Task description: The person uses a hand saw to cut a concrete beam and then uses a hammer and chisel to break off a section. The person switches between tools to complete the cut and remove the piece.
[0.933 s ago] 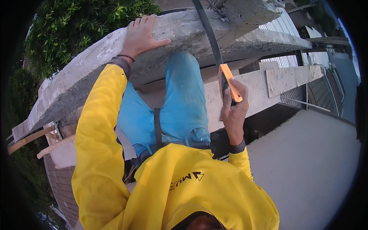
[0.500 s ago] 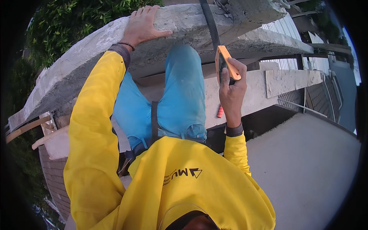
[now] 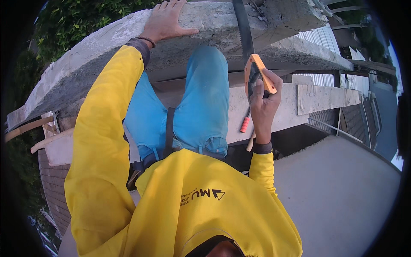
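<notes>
Just left of the right hand, wrapped around an orange-handled saw, are a red-gripped tool and a wooden stick, the flat blade reaching far across a rough concrete beam, where the left hand lies splayed near far-left leafy bushes.

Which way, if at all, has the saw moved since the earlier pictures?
Yes: the saw has moved forward, up the picture. Its orange handle, earlier level with the pale panel at right, now sits mostly above that level.
</notes>
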`<state>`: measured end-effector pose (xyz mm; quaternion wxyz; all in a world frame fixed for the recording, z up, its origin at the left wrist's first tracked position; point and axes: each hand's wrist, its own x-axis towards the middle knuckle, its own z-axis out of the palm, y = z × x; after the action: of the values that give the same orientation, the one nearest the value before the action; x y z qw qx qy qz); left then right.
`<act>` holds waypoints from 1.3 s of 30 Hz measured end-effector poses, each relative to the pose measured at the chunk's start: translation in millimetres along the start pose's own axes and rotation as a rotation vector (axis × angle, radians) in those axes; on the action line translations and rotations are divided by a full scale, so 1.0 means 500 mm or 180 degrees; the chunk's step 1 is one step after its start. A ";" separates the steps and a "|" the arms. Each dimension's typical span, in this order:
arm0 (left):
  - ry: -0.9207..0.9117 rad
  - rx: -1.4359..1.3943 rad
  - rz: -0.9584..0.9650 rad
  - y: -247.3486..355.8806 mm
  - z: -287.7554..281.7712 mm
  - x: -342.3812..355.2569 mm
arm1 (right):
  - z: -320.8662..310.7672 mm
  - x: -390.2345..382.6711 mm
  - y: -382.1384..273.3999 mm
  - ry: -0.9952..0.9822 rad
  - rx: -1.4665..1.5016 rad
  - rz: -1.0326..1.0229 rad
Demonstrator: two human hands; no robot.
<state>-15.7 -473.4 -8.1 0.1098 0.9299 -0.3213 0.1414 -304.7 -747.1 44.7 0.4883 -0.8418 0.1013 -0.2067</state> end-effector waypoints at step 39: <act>0.0078 -0.0124 -0.0108 0.007 0.004 -0.003 | 0.106 0.145 -0.019 0.0066 0.0108 -0.0227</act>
<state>-18.5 -476.0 -10.1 0.1342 0.9311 -0.3068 0.1447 -216.4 -728.1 47.9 0.4937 -0.8343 0.0728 -0.2345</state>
